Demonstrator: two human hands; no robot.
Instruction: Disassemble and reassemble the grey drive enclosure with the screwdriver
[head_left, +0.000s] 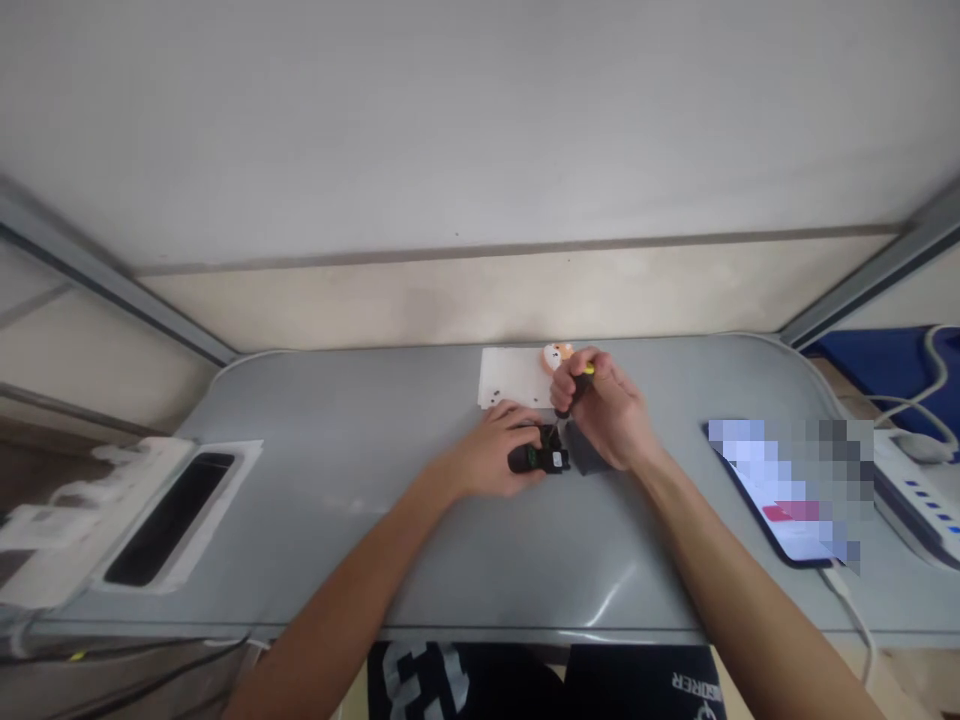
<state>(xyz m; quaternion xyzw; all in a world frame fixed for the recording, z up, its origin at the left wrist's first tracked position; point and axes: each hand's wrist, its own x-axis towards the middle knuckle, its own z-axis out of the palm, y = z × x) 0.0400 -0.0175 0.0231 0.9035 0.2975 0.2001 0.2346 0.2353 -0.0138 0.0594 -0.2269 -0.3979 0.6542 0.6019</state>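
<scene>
Near the back middle of the table, my left hand (504,450) grips a small black device (551,460) with a bit of green on it; its exact kind is unclear. My right hand (609,408) is closed around a screwdriver (576,390) with a black and yellow handle. The tool tilts down toward the device, and whether its tip touches cannot be made out. Just behind both hands lies a white sheet of paper (514,370) with several tiny dark pieces on it, perhaps screws. A small orange and white toy (555,356) sits at the paper's right side.
A lit phone (780,500) with a charging cable rests on the right, beside a white power strip (922,500). At the left are a black-faced flat object (171,520) and white plugs (90,500). Metal posts (112,270) stand at both sides, before a wall.
</scene>
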